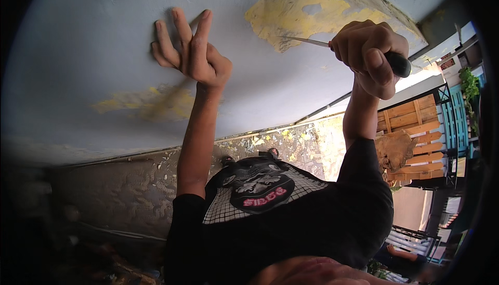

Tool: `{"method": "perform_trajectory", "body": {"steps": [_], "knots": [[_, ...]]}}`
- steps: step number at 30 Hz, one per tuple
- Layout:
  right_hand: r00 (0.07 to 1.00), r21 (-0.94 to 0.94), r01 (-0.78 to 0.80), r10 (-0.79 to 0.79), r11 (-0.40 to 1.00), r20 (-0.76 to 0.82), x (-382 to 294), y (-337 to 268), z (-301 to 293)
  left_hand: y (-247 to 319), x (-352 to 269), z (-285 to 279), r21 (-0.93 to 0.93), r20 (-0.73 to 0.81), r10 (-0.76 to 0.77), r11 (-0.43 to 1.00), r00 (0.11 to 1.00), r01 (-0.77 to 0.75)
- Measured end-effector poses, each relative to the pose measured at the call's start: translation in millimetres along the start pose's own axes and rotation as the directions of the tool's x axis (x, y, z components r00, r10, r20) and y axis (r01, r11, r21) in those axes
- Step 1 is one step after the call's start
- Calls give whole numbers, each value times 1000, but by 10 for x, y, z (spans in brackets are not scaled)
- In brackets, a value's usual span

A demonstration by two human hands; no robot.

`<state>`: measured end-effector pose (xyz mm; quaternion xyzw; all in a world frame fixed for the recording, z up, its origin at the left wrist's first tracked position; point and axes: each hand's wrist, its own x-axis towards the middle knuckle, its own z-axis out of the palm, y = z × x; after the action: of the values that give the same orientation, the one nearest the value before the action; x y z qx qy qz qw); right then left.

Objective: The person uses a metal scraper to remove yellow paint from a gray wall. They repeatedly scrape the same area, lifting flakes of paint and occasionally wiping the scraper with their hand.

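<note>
My left hand (191, 51) is raised against the grey-painted wall (117, 47), its fingers apart and some fingertips at the surface; it holds nothing. My right hand (370, 53) is closed around the black handle of a bladed hand tool (306, 41). The thin blade, seen almost edge-on, points left, with its tip over a yellow patch (284, 16) where the grey paint is gone. Whether the tip touches the wall cannot be told. A smaller yellow patch (156, 103) lies below my left hand, partly in shadow.
Paint flakes (286, 133) lie scattered on the patterned floor (136, 191) by my feet, along the wall's base. A ledge (374, 0) borders the large patch. Off to the right are a wooden slatted panel (423, 148), green plants (468, 84) and another person (405, 254).
</note>
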<state>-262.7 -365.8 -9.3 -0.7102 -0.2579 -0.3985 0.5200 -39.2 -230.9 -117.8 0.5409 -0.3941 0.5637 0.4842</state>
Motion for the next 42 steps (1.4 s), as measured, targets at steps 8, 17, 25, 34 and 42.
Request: {"method": "perform_trajectory", "body": {"steps": [8, 17, 25, 34, 42], "knots": [[977, 59, -115, 123, 992, -173, -395, 411, 93, 194, -165, -58, -177, 45, -31, 984, 998, 38], [940, 52, 21, -3, 998, -340, -265, 380, 435, 1166, -670, -203, -548, 330, 35, 821, 943, 161], [997, 184, 35, -46, 982, 56, -46, 26, -173, 1704, -928, 252, -305, 113, -212, 922, 971, 237], [941, -220, -62, 130, 974, 312, 183, 285, 265, 354, -689, -63, 123, -337, -256, 942, 906, 312], [986, -289, -22, 68, 957, 151, 283, 94, 467, -54, -19, 120, 338, -26, 125, 935, 992, -109]]}}
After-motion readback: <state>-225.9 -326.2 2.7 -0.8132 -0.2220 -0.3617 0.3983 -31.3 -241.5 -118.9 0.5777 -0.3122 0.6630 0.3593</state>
